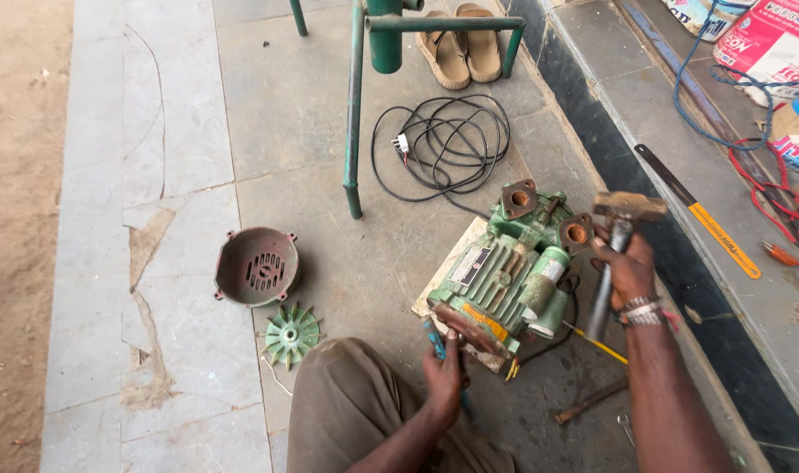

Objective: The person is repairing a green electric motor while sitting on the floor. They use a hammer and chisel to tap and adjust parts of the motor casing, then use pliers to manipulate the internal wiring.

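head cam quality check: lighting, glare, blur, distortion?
Head view: even, diffuse daylight with soft shadows and no glare; green pump motor and red fan cover are sharp; slight motion blur on the hammer in the right hand; left hand is clear; wide-angle bending shows along the step edge.

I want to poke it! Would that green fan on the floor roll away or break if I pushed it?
The fan lies flat on its blades, so it would probably slide, not roll. It looks like thin plastic, so likely light. Its blades seem slim and might snap if pressed hard.
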